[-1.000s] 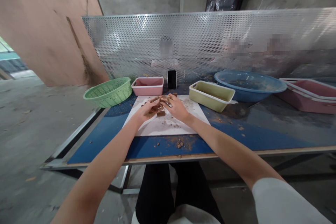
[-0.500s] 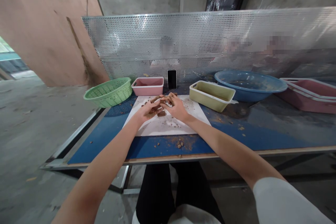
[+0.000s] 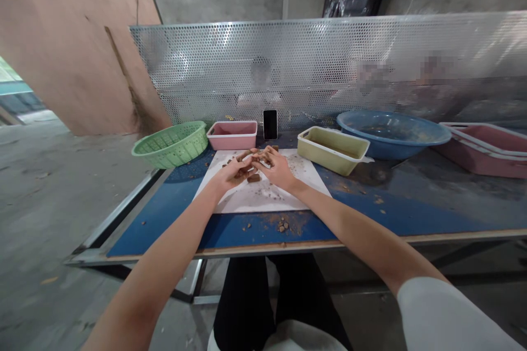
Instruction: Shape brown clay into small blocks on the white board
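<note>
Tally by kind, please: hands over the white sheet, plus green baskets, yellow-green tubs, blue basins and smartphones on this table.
Hands: 2 (left hand, right hand)
Green basket: 1
Yellow-green tub: 1
Blue basin: 1
Smartphone: 1
Total: 6

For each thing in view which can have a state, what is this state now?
Left hand: fingers bent, stained brown
Right hand: fingers bent; grip unclear
Brown block: lying on the sheet
White sheet: flat, soiled
Phone: upright, screen dark
Green basket: uncovered
Yellow-green tub: uncovered
Blue basin: uncovered
</note>
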`<action>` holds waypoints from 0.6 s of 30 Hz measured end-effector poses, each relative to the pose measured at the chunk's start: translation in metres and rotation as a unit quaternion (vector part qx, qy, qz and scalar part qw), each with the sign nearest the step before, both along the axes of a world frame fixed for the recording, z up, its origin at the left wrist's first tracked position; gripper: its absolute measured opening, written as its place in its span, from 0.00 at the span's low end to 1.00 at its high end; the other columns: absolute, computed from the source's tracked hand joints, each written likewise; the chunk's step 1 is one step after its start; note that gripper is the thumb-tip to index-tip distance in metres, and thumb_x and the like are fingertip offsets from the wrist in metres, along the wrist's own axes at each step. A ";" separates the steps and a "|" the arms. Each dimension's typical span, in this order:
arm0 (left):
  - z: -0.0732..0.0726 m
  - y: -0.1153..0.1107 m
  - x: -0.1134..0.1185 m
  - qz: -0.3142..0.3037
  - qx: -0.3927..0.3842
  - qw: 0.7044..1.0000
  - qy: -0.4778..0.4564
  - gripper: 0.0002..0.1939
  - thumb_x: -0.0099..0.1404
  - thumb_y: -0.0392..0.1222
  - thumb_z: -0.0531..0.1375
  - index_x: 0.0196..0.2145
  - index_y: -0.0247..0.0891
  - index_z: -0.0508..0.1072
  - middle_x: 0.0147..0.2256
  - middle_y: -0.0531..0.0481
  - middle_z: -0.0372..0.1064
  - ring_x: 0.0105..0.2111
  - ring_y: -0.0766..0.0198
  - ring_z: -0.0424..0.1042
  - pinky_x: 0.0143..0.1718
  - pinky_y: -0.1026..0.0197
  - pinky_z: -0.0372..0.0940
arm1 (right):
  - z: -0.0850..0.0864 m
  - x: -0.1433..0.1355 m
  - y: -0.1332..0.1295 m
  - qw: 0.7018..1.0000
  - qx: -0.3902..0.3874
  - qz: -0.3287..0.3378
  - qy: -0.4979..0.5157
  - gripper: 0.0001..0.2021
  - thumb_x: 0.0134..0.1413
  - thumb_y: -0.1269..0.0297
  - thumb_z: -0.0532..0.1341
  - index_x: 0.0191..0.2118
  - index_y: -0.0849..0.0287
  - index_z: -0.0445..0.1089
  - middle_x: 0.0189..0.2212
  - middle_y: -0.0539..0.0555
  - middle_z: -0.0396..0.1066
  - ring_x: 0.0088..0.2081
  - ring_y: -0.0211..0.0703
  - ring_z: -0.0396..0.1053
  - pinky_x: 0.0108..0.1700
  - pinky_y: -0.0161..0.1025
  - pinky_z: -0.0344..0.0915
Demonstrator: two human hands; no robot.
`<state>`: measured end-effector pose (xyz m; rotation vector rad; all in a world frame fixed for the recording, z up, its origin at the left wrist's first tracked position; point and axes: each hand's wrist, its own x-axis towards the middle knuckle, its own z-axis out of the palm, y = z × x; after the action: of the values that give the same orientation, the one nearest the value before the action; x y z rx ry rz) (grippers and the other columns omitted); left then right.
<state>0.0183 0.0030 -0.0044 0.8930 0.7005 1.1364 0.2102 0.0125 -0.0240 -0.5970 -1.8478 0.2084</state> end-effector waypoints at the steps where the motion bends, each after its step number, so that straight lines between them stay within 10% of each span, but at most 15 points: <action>1: 0.000 0.001 0.000 -0.001 -0.002 1.000 -0.001 0.20 0.59 0.31 0.75 0.49 0.40 0.83 0.42 0.47 0.83 0.35 0.64 0.82 0.39 0.65 0.76 | 0.000 0.000 0.000 1.000 0.000 -0.001 0.001 0.14 0.70 0.49 0.62 0.44 0.54 0.77 0.38 0.54 0.72 0.38 0.46 0.68 0.47 0.44 0.70; 18: 0.001 0.001 0.004 0.003 -0.005 1.000 -0.021 0.12 0.63 0.35 0.73 0.45 0.37 0.81 0.38 0.48 0.82 0.33 0.63 0.81 0.40 0.62 0.77 | 0.007 0.001 -0.006 0.999 0.001 0.021 0.026 0.13 0.72 0.49 0.60 0.45 0.53 0.74 0.36 0.54 0.69 0.39 0.47 0.67 0.46 0.45 0.69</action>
<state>0.0218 0.0043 -0.0030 0.8578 0.6739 1.1522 0.2115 0.0061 -0.0167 -0.5469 -1.8107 0.2483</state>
